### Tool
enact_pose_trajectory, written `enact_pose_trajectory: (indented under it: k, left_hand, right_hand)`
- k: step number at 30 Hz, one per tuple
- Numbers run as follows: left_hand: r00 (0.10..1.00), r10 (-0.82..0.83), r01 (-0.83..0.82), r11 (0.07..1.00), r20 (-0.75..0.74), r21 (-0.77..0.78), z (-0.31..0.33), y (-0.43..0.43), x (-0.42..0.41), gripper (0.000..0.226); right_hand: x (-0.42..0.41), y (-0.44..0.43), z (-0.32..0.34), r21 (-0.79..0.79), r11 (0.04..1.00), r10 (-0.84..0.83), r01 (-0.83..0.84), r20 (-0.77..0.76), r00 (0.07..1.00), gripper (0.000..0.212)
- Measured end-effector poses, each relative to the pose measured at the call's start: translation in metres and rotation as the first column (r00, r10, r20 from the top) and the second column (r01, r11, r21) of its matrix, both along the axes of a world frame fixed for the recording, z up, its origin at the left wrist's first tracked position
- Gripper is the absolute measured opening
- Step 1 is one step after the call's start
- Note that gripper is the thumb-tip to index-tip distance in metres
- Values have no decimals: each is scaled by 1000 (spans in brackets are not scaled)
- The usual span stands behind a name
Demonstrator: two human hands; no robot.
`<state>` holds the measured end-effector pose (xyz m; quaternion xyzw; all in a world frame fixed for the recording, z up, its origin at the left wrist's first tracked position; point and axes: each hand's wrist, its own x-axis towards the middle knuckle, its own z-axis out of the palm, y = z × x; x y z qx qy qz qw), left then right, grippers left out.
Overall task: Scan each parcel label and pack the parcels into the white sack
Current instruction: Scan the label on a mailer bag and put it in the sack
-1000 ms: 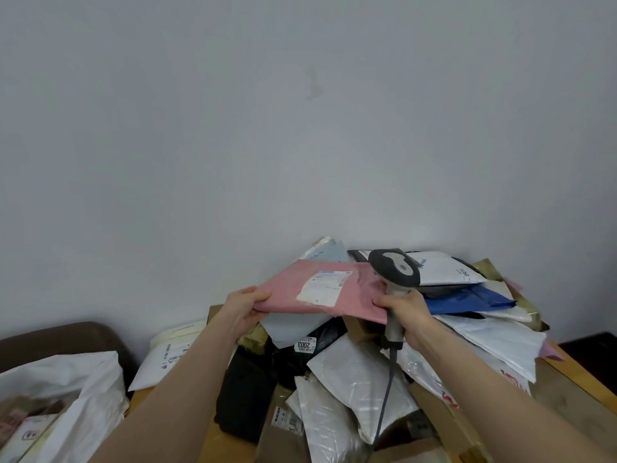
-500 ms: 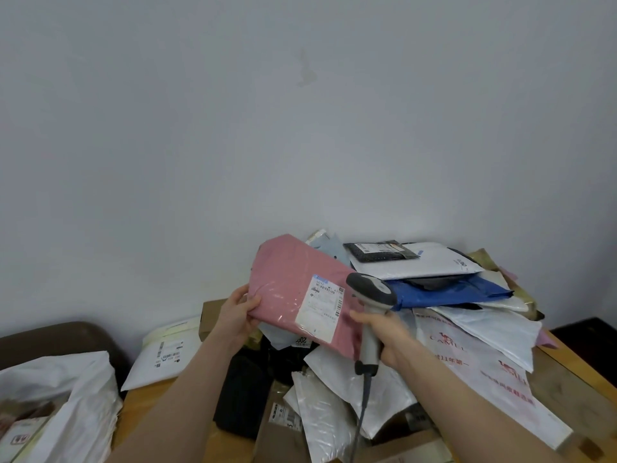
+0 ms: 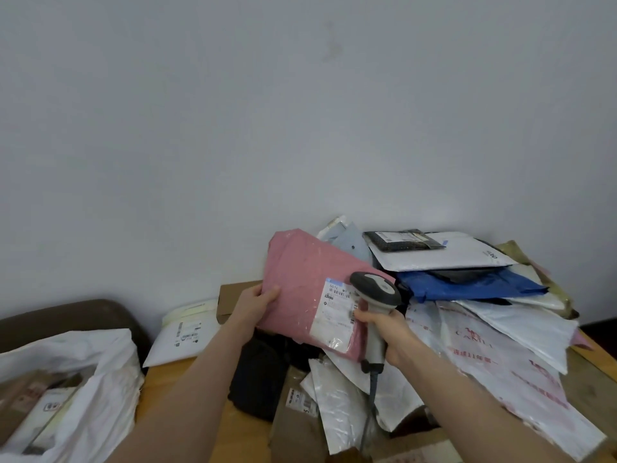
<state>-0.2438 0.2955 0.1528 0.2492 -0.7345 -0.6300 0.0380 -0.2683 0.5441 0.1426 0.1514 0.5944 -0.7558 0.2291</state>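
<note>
Grey, bare wall [image 3: 300,111] fills the upper view, and below it a wooden table [image 3: 167,385] is heaped with mail bags and cartons. A pink parcel [image 3: 300,282] is held up over the heap, tilted, its face turned toward the camera. On its lower right a white shipping label [image 3: 334,315] is stuck, where barcodes and a code beginning "501" can be made out; the smaller print is too blurred to read. The left hand [image 3: 257,304] is seen gripping the parcel's left edge, thumb laid across the front and the fingers hidden behind. The right hand [image 3: 389,332] is wrapped round the grey handle of a scanner [image 3: 375,290], whose dark head is held just before the label's upper right corner; a cable [image 3: 370,406] hangs from the handle. To the right a blue parcel [image 3: 467,285] is wedged under a white mailer, and a large white bag [image 3: 494,362] lower down is printed in red with a word that may read "CAMEL" above lines of characters. A black packet [image 3: 402,240] with its own label is laid on top of the stack. At lower left the white sack [image 3: 100,379] stands open beside the table, well apart from the pink parcel, with labelled parcels already inside.
</note>
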Motion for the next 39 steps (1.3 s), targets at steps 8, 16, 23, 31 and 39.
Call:
enact_pose_trajectory:
  k: [8, 16, 23, 31, 39]
  left_hand:
    - [998, 7, -8, 1000, 67, 15, 2, -17, 10, 40]
    - [961, 277, -275, 960, -25, 59, -12, -7, 22, 34]
    - [957, 289, -289, 957, -1, 14, -26, -4, 29, 40]
    - [948, 318, -317, 948, 22, -38, -36, -3, 31, 39]
    - [942, 334, -334, 942, 11, -27, -39, -3, 33, 41]
  right_hand:
    - [-3, -5, 6, 13, 999, -45, 47, -110, 993, 24]
    - [47, -17, 4, 142, 988, -37, 60, -166, 985, 5]
    - [89, -17, 1, 216, 976, 47, -8, -178, 983, 8]
    - [94, -15, 8, 225, 974, 59, -24, -147, 987, 11]
    - [93, -13, 10, 228, 973, 70, -39, -128, 989, 11]
